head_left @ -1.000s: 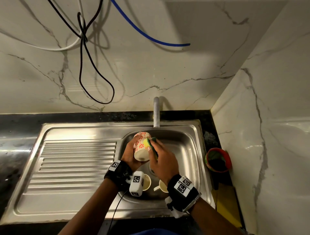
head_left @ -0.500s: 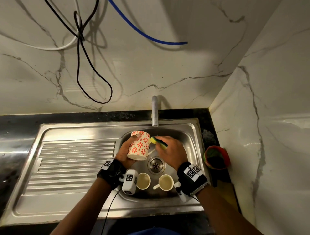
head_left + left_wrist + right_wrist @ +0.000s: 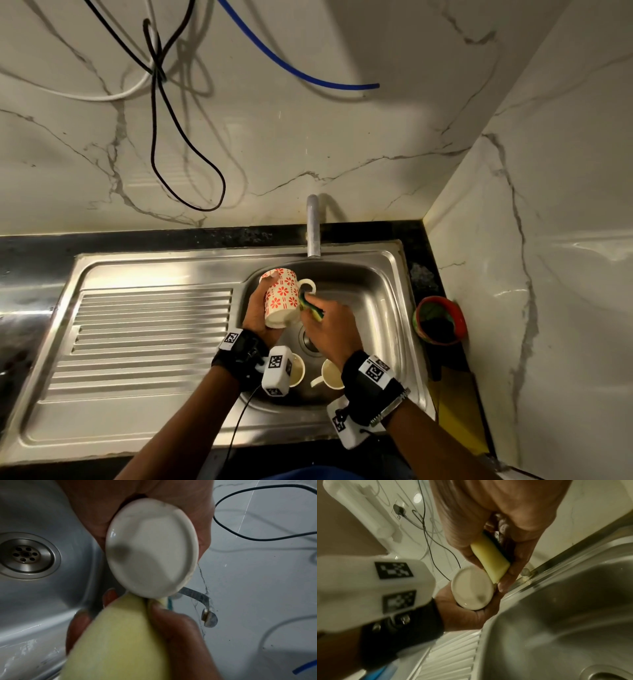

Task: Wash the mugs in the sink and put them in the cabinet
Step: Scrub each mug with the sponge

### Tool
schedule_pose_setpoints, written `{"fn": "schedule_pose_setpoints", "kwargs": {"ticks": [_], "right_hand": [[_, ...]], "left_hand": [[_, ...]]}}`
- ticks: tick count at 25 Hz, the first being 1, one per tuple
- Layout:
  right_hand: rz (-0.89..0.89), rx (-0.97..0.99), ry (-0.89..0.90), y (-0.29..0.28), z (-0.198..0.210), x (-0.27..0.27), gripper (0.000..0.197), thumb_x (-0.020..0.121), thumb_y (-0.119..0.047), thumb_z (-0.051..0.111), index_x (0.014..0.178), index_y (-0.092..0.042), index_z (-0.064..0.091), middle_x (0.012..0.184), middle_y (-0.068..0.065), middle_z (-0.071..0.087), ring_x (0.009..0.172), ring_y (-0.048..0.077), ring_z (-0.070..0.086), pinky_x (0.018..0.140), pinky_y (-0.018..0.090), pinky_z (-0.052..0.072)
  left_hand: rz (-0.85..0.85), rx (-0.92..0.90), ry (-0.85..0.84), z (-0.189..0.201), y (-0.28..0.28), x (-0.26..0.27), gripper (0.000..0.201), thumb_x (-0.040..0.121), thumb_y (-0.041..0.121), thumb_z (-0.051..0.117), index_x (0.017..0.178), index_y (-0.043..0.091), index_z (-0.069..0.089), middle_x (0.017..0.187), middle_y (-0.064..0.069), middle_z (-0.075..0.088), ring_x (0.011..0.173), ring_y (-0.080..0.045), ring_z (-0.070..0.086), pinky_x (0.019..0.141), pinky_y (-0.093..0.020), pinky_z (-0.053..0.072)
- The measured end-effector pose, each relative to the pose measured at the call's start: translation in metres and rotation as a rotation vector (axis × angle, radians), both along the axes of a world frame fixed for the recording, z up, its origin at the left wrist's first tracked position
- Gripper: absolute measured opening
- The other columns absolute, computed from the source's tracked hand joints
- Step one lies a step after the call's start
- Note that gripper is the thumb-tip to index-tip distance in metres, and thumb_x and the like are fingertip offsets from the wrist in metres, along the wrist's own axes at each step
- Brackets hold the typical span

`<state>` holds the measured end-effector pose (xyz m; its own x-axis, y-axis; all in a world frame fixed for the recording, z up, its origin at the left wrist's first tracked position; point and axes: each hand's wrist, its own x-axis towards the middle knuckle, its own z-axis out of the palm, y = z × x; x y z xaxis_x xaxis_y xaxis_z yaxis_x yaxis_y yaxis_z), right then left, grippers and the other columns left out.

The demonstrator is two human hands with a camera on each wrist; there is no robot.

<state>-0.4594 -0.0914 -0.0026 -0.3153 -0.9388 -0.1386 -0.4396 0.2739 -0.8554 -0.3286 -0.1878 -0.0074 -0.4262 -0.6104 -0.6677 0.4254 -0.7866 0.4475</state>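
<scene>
Item: floral mug [image 3: 281, 297], held over the sink basin [image 3: 371, 298] just in front of the tap [image 3: 313, 226]. Your left hand [image 3: 257, 317] wraps its far side, fingers curled round the wall. Long axis: tilted, base toward you, mouth toward the tap, handle facing right. Your right hand [image 3: 331, 330] pinches the sponge [image 3: 310, 305] against that handle side, so it is the nearer hand for scrubbing. Two plain mugs [image 3: 331, 374] stand in the basin, nearer you than the tap.

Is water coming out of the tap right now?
No, the tap shows no stream in the head view, while the right hand rubs a sponge on the flowered mug.
</scene>
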Motion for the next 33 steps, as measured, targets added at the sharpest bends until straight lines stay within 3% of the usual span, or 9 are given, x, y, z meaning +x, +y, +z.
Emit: {"fn": "schedule_pose_setpoints", "kwargs": {"ticks": [4,9,11,15,19,23,27,31,33], "right_hand": [[-0.036,-0.052,-0.193,-0.006,0.011,-0.012,0.032,0.097,-0.039,0.071,0.124,-0.023,0.077,0.11,-0.009,0.079,0.097,-0.002,0.071,0.085,0.021,0.058],[-0.077,-0.04,-0.056,-0.021,-0.002,-0.025,0.052,0.101,-0.051,0.059,0.148,-0.028,0.058,0.138,-0.005,0.066,0.123,0.007,0.062,0.102,0.027,0.055],[-0.065,0.019,-0.138,-0.026,-0.012,-0.023,0.053,0.104,-0.051,0.054,0.152,-0.029,0.052,0.14,-0.002,0.065,0.121,0.009,0.064,0.097,0.027,0.058],[-0.146,0.07,-0.305,-0.03,-0.007,-0.03,0.043,0.105,-0.037,0.059,0.146,-0.023,0.058,0.128,-0.003,0.071,0.102,0.001,0.068,0.079,0.013,0.055],[-0.089,0.043,-0.33,-0.026,-0.001,-0.028,0.042,0.105,-0.041,0.058,0.144,-0.026,0.06,0.129,-0.002,0.071,0.108,0.007,0.07,0.089,0.029,0.061],[-0.074,-0.124,-0.043,-0.021,-0.004,-0.006,0.047,0.107,-0.042,0.047,0.153,-0.029,0.051,0.151,-0.002,0.057,0.135,0.011,0.055,0.111,0.032,0.05],[-0.05,-0.224,0.204,-0.008,-0.009,0.017,0.05,0.109,-0.042,0.041,0.158,-0.031,0.043,0.169,0.0,0.032,0.147,0.019,0.045,0.111,0.032,0.05],[0.155,-0.33,0.408,-0.004,-0.01,0.016,0.049,0.109,-0.031,0.047,0.158,-0.02,0.045,0.172,0.004,0.025,0.154,0.023,0.034,0.118,0.037,0.045],[0.22,-0.377,0.507,-0.012,-0.01,-0.001,0.051,0.109,-0.023,0.05,0.159,-0.017,0.042,0.172,0.007,0.024,0.158,0.023,0.025,0.122,0.045,0.038]], "left_hand": [[0.043,0.051,0.005,-0.003,-0.004,0.006,0.062,0.091,0.052,0.06,0.138,0.013,0.058,0.113,-0.014,0.069,0.087,-0.025,0.071,0.071,-0.037,0.06],[-0.053,0.031,-0.049,-0.008,0.0,0.005,0.076,0.077,0.057,0.075,0.139,0.016,0.058,0.128,-0.017,0.066,0.1,-0.029,0.069,0.084,-0.042,0.057],[-0.1,0.047,-0.038,-0.005,0.002,0.002,0.078,0.078,0.055,0.077,0.14,0.013,0.055,0.131,-0.02,0.064,0.103,-0.03,0.069,0.088,-0.042,0.058],[-0.323,0.053,-0.114,-0.004,0.001,0.007,0.066,0.087,0.046,0.066,0.139,0.008,0.052,0.125,-0.019,0.066,0.101,-0.029,0.071,0.077,-0.04,0.061],[-0.313,0.066,-0.18,-0.004,-0.008,0.01,0.071,0.085,0.056,0.067,0.136,0.009,0.055,0.12,-0.019,0.07,0.098,-0.03,0.07,0.077,-0.039,0.061],[-0.176,0.109,-0.082,0.003,-0.011,0.001,0.061,0.085,0.063,0.064,0.116,0.011,0.071,0.108,-0.016,0.072,0.09,-0.027,0.071,0.077,-0.037,0.06],[-0.099,0.084,-0.02,0.006,-0.01,-0.008,0.051,0.09,0.058,0.061,0.096,0.011,0.081,0.101,-0.013,0.073,0.088,-0.025,0.071,0.087,-0.037,0.055],[-0.125,0.116,-0.001,0.002,-0.013,-0.005,0.059,0.083,0.06,0.066,0.112,0.01,0.076,0.105,-0.013,0.072,0.089,-0.024,0.07,0.081,-0.032,0.053],[-0.158,0.141,0.053,-0.002,-0.011,-0.003,0.066,0.085,0.063,0.063,0.127,0.012,0.069,0.109,-0.013,0.071,0.091,-0.025,0.07,0.067,-0.031,0.061]]}}
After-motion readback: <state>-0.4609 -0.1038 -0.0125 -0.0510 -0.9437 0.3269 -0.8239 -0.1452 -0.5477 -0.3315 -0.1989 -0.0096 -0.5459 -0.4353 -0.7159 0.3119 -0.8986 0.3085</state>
